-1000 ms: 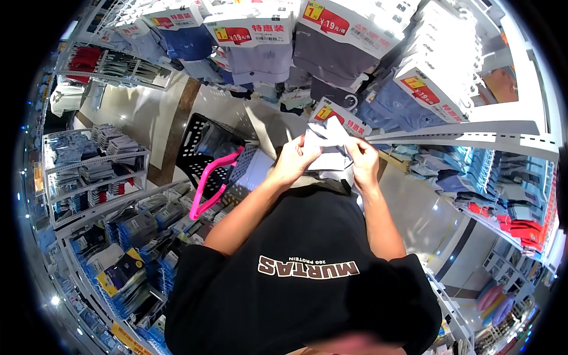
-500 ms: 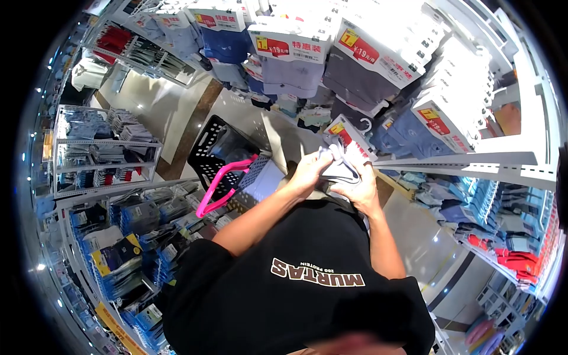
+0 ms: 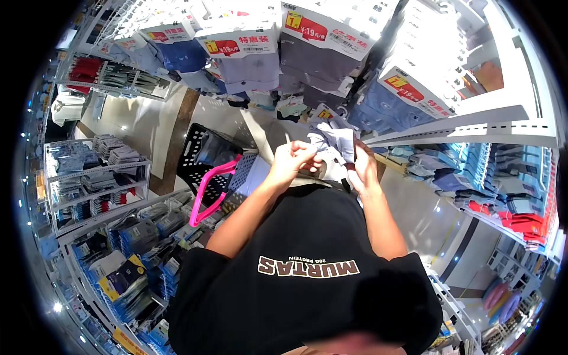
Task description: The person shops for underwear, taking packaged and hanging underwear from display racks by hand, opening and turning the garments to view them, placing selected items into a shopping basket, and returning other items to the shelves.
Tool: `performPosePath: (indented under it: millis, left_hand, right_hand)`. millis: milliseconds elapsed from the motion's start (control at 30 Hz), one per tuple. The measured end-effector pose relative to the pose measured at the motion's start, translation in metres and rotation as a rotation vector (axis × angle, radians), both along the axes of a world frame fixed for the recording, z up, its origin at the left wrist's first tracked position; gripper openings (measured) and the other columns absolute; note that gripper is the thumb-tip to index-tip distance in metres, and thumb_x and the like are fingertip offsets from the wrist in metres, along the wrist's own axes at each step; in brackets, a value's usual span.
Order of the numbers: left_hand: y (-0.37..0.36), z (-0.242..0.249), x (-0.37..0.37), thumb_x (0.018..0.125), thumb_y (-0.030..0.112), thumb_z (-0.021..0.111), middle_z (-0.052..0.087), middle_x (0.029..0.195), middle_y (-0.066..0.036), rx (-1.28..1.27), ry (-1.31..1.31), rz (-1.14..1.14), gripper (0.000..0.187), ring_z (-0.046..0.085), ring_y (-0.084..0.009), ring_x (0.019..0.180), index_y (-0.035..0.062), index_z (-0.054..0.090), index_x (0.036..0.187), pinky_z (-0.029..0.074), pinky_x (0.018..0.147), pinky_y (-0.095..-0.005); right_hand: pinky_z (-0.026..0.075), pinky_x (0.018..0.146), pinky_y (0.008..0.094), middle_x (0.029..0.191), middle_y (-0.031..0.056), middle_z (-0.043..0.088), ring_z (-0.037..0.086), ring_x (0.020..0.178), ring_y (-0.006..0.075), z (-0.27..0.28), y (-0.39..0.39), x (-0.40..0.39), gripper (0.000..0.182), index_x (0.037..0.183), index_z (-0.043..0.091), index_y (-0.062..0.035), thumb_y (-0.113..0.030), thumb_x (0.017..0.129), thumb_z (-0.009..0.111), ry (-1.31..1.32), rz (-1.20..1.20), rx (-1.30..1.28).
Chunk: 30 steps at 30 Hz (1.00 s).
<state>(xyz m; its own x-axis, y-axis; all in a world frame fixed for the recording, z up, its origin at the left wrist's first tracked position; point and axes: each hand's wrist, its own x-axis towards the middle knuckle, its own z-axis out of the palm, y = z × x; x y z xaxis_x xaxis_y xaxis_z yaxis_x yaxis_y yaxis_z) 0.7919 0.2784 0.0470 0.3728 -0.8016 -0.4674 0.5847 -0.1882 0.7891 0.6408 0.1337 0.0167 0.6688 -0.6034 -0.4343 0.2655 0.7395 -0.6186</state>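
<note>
A light grey folded garment (image 3: 337, 142) with loose, bunched edges is in front of my chest. My right hand (image 3: 364, 168) grips its right side, fingers behind and thumb in front. My left hand (image 3: 291, 164) is closed in a pinch, thumb and forefinger right at the garment's left edge. White packaging (image 3: 334, 170) shows below the fabric, between the hands. Just beyond hangs a carded pack (image 3: 326, 113) with a yellow and red price label, partly covered by the garment.
A black shopping basket (image 3: 192, 151) with a pink handle (image 3: 204, 195) stands to the left. Rows of carded garments (image 3: 322, 50) hang ahead, beside a white shelf edge (image 3: 461, 127). Packaged goods (image 3: 121, 275) hang at lower left, folded clothes (image 3: 520, 222) lie at right.
The garment has been turned and bunched up higher. My left hand has drawn a little left and its fingers have curled in. The view has shifted, moving the racks left and up.
</note>
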Motion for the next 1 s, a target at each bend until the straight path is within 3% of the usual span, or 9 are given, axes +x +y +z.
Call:
performPosePath:
  millis: [133,267,300,400,500,633,700,800,1000]
  left_hand:
    - [-0.001,-0.011,0.003,0.094,0.02,0.067,0.066,0.08,-0.006,0.044,-0.088,-0.005,0.018,0.064,-0.0144,0.065,0.002,0.062,0.097,0.053,0.063,-0.0263]
    - [-0.004,-0.04,0.0,0.095,0.014,0.06,0.067,0.085,-0.005,0.091,-0.203,0.037,0.017,0.064,-0.0098,0.075,-0.0001,0.062,0.103,0.051,0.066,-0.023]
    - [-0.008,-0.036,-0.006,0.095,0.014,0.061,0.067,0.087,-0.004,0.087,-0.207,0.101,0.019,0.063,-0.0074,0.078,-0.0013,0.062,0.105,0.051,0.068,-0.0217]
    - [-0.009,-0.024,-0.005,0.094,0.017,0.064,0.066,0.087,-0.006,0.179,-0.162,0.008,0.024,0.06,-0.0088,0.07,-0.0032,0.062,0.106,0.05,0.063,-0.0232]
    - [-0.01,-0.033,-0.008,0.094,0.02,0.065,0.066,0.086,-0.006,0.155,-0.103,-0.037,0.025,0.061,-0.0094,0.068,-0.0026,0.062,0.105,0.051,0.062,-0.0237]
    - [-0.011,-0.034,-0.012,0.094,0.022,0.066,0.066,0.084,-0.004,0.151,-0.1,-0.075,0.024,0.06,-0.0088,0.067,0.0001,0.064,0.103,0.051,0.062,-0.0235]
    - [-0.012,-0.031,-0.014,0.094,0.022,0.066,0.066,0.084,-0.003,0.16,-0.082,-0.091,0.022,0.06,-0.0084,0.067,0.0017,0.064,0.103,0.051,0.063,-0.023]
    - [-0.011,-0.027,-0.017,0.094,0.023,0.067,0.066,0.081,-0.002,0.103,-0.14,-0.09,0.02,0.058,-0.0063,0.067,0.0031,0.066,0.098,0.047,0.061,-0.0216]
    - [-0.003,0.043,-0.019,0.096,0.014,0.064,0.062,0.076,-0.001,-0.191,-0.2,-0.111,0.015,0.054,-0.0067,0.065,-0.0009,0.065,0.097,0.045,0.06,-0.0219]
  right_hand:
    - [0.052,0.087,0.0321,0.108,0.0119,0.069,0.066,0.096,0.02,0.002,-0.002,-0.002,0.023,0.113,0.065,0.0051,-0.008,0.097,0.055,0.064,-0.016,0.037]
    - [0.047,0.071,0.0269,0.085,0.0049,0.072,0.061,0.078,0.0093,0.027,-0.005,-0.016,0.024,0.092,0.073,0.0003,-0.021,0.097,0.062,0.487,0.158,-0.863]
    - [0.047,0.068,0.0279,0.084,0.0072,0.073,0.06,0.074,0.0107,0.043,-0.005,-0.016,0.018,0.088,0.074,-0.0012,-0.019,0.091,0.07,0.381,0.041,-1.057]
    - [0.046,0.071,0.0276,0.082,0.0085,0.069,0.059,0.082,0.0155,0.067,-0.022,-0.041,0.014,0.088,0.077,-0.0029,-0.012,0.079,0.08,0.456,0.139,-1.373]
    - [0.049,0.083,0.0312,0.093,0.0111,0.07,0.065,0.092,0.0205,0.096,-0.031,-0.057,0.017,0.087,0.077,-0.0008,-0.007,0.072,0.083,0.233,0.05,-1.182]
    - [0.05,0.084,0.032,0.096,0.0127,0.07,0.066,0.089,0.0209,0.114,-0.047,-0.074,0.019,0.083,0.077,0.0012,-0.008,0.07,0.086,0.263,-0.119,-1.358]
    - [0.049,0.079,0.026,0.089,0.0097,0.071,0.065,0.081,0.0146,0.113,-0.048,-0.072,0.02,0.085,0.074,0.0044,-0.011,0.076,0.084,0.182,-0.34,-1.139]
    - [0.047,0.075,0.0224,0.088,0.0085,0.072,0.064,0.08,0.0113,0.112,-0.064,-0.065,0.018,0.093,0.073,0.0031,-0.009,0.082,0.08,0.108,-0.516,-1.121]
    - [0.047,0.077,0.0233,0.093,0.0059,0.071,0.062,0.083,0.0105,0.12,-0.069,-0.038,0.014,0.098,0.073,0.0035,-0.007,0.088,0.074,0.076,-0.54,-1.046]
